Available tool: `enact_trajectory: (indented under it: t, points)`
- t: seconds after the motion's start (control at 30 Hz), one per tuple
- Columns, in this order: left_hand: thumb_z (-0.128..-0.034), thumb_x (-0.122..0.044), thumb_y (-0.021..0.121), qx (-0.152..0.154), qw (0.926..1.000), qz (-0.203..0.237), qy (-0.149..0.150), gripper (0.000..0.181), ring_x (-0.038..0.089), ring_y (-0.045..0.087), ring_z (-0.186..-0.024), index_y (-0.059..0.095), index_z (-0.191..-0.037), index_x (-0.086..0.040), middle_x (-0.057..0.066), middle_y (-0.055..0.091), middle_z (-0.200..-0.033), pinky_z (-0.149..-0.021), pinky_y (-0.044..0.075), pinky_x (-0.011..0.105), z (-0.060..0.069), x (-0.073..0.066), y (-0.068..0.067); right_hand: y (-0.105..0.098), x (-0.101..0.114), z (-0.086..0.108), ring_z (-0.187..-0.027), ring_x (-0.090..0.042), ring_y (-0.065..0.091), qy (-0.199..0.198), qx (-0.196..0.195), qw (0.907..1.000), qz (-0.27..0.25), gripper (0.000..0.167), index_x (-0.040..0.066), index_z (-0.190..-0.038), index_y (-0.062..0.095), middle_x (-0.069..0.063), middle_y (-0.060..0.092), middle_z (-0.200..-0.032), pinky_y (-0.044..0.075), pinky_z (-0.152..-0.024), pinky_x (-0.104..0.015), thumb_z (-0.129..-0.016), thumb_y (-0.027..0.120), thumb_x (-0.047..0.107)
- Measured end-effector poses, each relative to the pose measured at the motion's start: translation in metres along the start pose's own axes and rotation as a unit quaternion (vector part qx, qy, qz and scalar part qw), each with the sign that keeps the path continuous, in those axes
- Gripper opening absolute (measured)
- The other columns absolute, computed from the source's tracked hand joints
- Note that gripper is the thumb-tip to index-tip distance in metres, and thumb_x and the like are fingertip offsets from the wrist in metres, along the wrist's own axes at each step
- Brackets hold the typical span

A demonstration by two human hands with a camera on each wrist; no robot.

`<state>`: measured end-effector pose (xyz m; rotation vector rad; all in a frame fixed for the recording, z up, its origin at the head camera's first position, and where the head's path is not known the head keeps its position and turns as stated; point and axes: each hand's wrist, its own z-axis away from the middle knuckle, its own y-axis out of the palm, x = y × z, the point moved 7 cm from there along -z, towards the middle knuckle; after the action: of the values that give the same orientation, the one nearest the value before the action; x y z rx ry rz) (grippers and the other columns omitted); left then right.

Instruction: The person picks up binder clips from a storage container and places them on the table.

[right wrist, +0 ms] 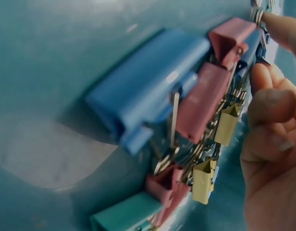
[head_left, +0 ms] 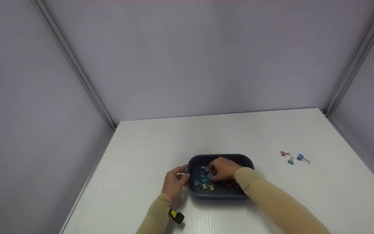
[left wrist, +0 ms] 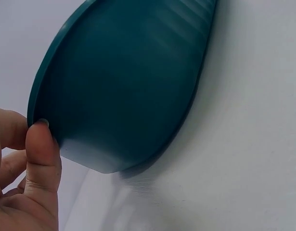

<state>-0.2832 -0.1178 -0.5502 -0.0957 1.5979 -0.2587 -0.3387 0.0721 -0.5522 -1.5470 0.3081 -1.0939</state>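
Note:
The dark teal tray (head_left: 218, 197) holds many small binder clips in blue, teal, yellow and red. My left hand (head_left: 173, 183) grips its left rim, the thumb (left wrist: 42, 144) on the inner side of the tray wall (left wrist: 114, 86). Inside the tray, my right hand (head_left: 225, 169) has its fingers bent down among the clips. The right wrist view shows this hand (right wrist: 275, 115) pinching a small dark blue clip (right wrist: 262, 54), partly hidden by the fingertips. A large blue clip (right wrist: 150, 77), pink clips (right wrist: 204, 101) and yellow clips (right wrist: 227, 126) lie beside it.
On the white table (head_left: 135, 156), right of the tray, lie a red clip (head_left: 283, 153), a teal clip (head_left: 290, 161) and a blue clip (head_left: 300, 157). Grey panels (head_left: 206, 65) stand behind and at both sides. A black strap end (head_left: 178, 217) hangs by the left wrist.

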Motion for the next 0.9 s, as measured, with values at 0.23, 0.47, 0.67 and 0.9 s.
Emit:
enact_trajectory:
  t: [0.23,0.47,0.67,0.9]
  points:
    - [-0.0922,-0.009,0.063,-0.002,1.0000,-0.005,-0.002,0.037,0.017,0.063,-0.080,0.058,-0.129,-0.004,0.011,0.061,-0.110,-0.067,0.055,0.029,-0.0052,0.0100,-0.0002,0.0007,-0.0029,-0.0012,-0.063,-0.008,0.055,-0.005,0.004,1.0000,-0.006,0.024,0.010,-0.098,0.070,0.008,0.060,-0.073,0.047,-0.059,-0.026,-0.075,0.073,0.019]
    - [-0.0921,-0.009,0.064,-0.004,0.9999,-0.010,-0.004,0.037,0.016,0.063,-0.082,0.058,-0.129,-0.005,0.010,0.062,-0.110,-0.068,0.055,0.029,-0.0086,0.0082,0.0016,0.0000,-0.0059,-0.0028,-0.067,-0.007,0.056,-0.010,0.007,0.9999,0.003,0.033,0.012,-0.100,0.071,0.010,0.061,-0.077,0.048,-0.061,-0.026,-0.074,0.078,0.033]
    - [-0.0920,-0.009,0.064,0.000,1.0000,-0.003,-0.004,0.037,0.018,0.063,-0.085,0.058,-0.128,-0.004,0.014,0.061,-0.113,-0.069,0.055,0.029,-0.0078,0.0085,0.0035,-0.0006,-0.0045,0.0007,-0.068,-0.008,0.056,-0.010,0.005,0.9999,-0.007,0.036,0.010,-0.100,0.071,0.008,0.062,-0.078,0.048,-0.062,-0.027,-0.076,0.079,0.037]
    - [-0.0918,-0.009,0.064,0.001,1.0000,-0.004,-0.004,0.037,0.019,0.063,-0.083,0.059,-0.128,-0.004,0.015,0.061,-0.112,-0.068,0.055,0.029,-0.0084,0.0079,0.0042,-0.0023,-0.0060,0.0017,-0.068,-0.008,0.057,0.013,0.007,0.9998,-0.016,0.037,0.009,-0.104,0.072,0.009,0.062,-0.077,0.049,-0.062,-0.027,-0.076,0.078,0.033]
